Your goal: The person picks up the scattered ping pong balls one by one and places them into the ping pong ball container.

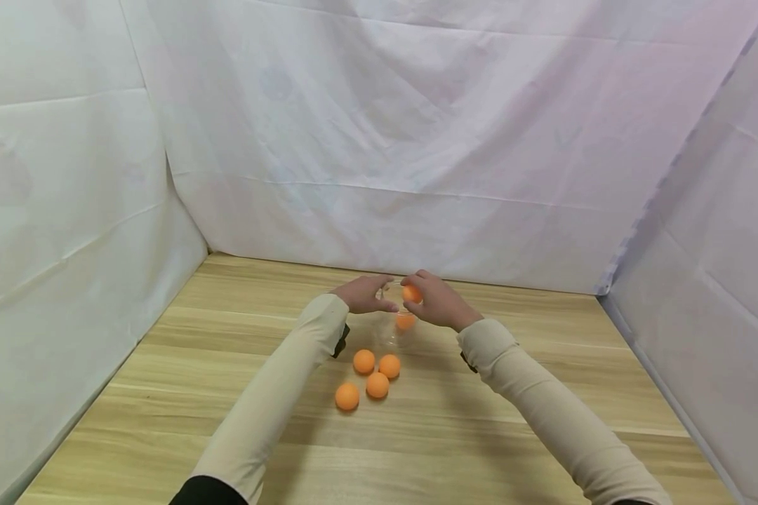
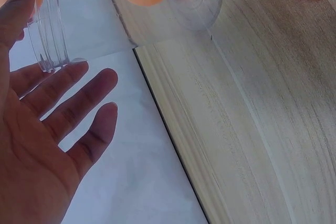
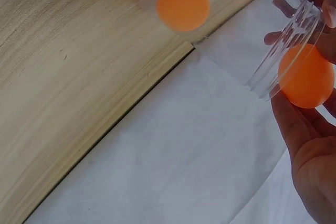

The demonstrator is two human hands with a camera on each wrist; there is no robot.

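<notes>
**Orange ball at the mouth of a clear plastic cup**

Orange, round and smooth: small plastic ball (image 1: pixel 411 294) pinched in the curled fingers of the right hand (image 1: pixel 439 303), held right at the rim of a clear, ribbed plastic cup (image 1: pixel 391 315). Seen from the right wrist, same ball (image 3: pixel 306 76) pressed against the cup's transparent rim (image 3: pixel 286 51). Inside the cup, down at its base, a second orange ball (image 1: pixel 405 321), resting low above the light wooden tabletop (image 1: pixel 543 421).

Left hand (image 1: pixel 363 294) at the cup's other side, fingers straight and spread, only lightly against the ribbed wall; from the left wrist, open palm (image 2: pixel 37 145) with fingertips beside the cup wall (image 2: pixel 50 24), curled round nothing.

Nearer the body, four more orange balls (image 1: pixel 370 379) clustered on the tabletop between the two cream sleeves, some of them touching. White cloth (image 1: pixel 379 140) draped behind and along both sides of the table.
</notes>
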